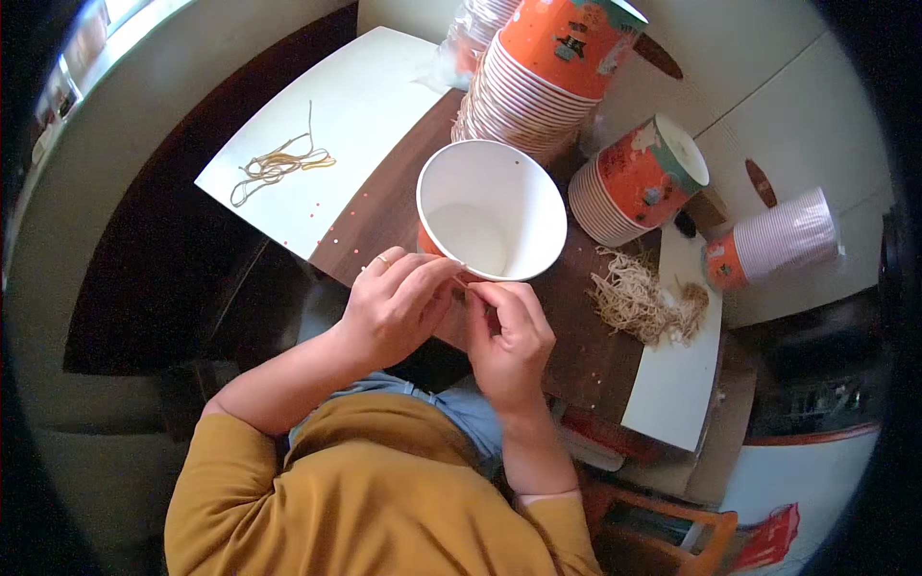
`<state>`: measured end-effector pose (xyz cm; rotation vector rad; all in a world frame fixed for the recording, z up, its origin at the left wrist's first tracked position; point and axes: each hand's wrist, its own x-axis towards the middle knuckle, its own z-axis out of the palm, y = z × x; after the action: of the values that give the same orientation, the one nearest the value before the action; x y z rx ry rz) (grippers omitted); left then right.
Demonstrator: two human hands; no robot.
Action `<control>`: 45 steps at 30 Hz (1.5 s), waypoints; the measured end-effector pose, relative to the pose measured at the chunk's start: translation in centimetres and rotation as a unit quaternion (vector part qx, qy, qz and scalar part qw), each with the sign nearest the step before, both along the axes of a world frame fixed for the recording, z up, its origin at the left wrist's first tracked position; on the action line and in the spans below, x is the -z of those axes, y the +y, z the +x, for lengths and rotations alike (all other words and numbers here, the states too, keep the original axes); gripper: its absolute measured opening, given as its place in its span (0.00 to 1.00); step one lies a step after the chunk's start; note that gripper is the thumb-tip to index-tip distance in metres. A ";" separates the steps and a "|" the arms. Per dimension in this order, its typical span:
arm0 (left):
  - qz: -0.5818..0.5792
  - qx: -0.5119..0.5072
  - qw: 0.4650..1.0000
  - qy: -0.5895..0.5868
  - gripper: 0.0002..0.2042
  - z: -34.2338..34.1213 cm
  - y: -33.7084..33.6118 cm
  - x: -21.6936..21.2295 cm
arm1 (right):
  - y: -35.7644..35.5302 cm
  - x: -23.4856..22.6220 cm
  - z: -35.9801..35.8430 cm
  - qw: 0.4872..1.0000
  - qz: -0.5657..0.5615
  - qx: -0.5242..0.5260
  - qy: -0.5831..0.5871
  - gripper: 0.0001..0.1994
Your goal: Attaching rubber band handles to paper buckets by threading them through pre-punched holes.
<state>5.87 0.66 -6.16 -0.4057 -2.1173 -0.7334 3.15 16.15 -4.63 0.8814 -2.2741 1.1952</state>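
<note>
A large paper bucket (490, 197), white inside and orange outside, stands on the table in front of me with its mouth tilted toward me. Just at its near rim, my left hand (396, 300) is closed in a pinch, a ring on one finger. Beside it, my right hand (511, 341) also pinches, thumb against curled fingers. The fingertips of both hands nearly meet. Something thin shows between them, too small to name. Part of the bucket's near side is hidden behind the hands.
Tall stacks of nested orange buckets (557, 72) stand behind; a shorter stack (639, 178) is at the right, beside a plastic-wrapped stack of cups (773, 240). Tangled twine (634, 298) lies right, looped cords (279, 165) left. Small red and white dots dot the brown-and-white table (360, 216).
</note>
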 end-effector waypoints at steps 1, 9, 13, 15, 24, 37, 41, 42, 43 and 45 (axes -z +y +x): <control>-0.005 0.005 1.000 -0.003 0.15 0.0 0.1 0.1 | -0.2 0.6 0.2 1.000 0.001 0.024 0.003 0.05; 0.495 0.102 0.816 -0.280 0.10 -0.4 0.9 0.3 | -2.3 3.0 -0.7 0.998 0.005 0.054 0.015 0.05; 0.566 0.140 0.762 -0.282 0.11 -0.4 0.1 0.3 | -2.7 2.6 -0.7 0.970 -0.131 -0.032 -0.203 0.09; 0.583 0.152 0.742 -0.294 0.11 -0.2 -0.1 0.4 | -2.9 3.5 -0.8 0.859 -0.289 -0.106 -0.409 0.10; 0.564 0.127 0.774 -0.256 0.10 0.1 -0.2 0.3 | -3.4 3.1 -0.9 0.660 -0.429 -0.125 -0.604 0.08; 0.178 -0.067 0.976 -0.102 0.08 0.5 0.2 1.0 | -3.7 3.1 -1.0 0.575 -0.478 -0.112 -0.655 0.06; 0.161 -0.040 0.984 -0.059 0.10 0.4 0.3 1.5 | -3.7 3.1 -0.9 0.571 -0.491 -0.097 -0.651 0.04; 0.161 -0.040 0.984 -0.060 0.10 0.4 0.3 1.4 | -3.8 2.9 -0.9 0.581 -0.492 -0.086 -0.642 0.04; 0.137 -0.036 0.989 -0.046 0.11 0.3 0.2 1.3 | -3.8 2.9 -0.8 0.581 -0.493 -0.085 -0.642 0.04; 0.112 -0.032 0.993 -0.033 0.11 0.1 -0.1 1.3 | -3.8 2.8 -0.8 0.594 -0.492 -0.087 -0.630 0.04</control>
<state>6.01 0.60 -7.45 -0.1947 -2.0707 -0.9464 2.36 12.33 -7.47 -0.4412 -1.4574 3.3623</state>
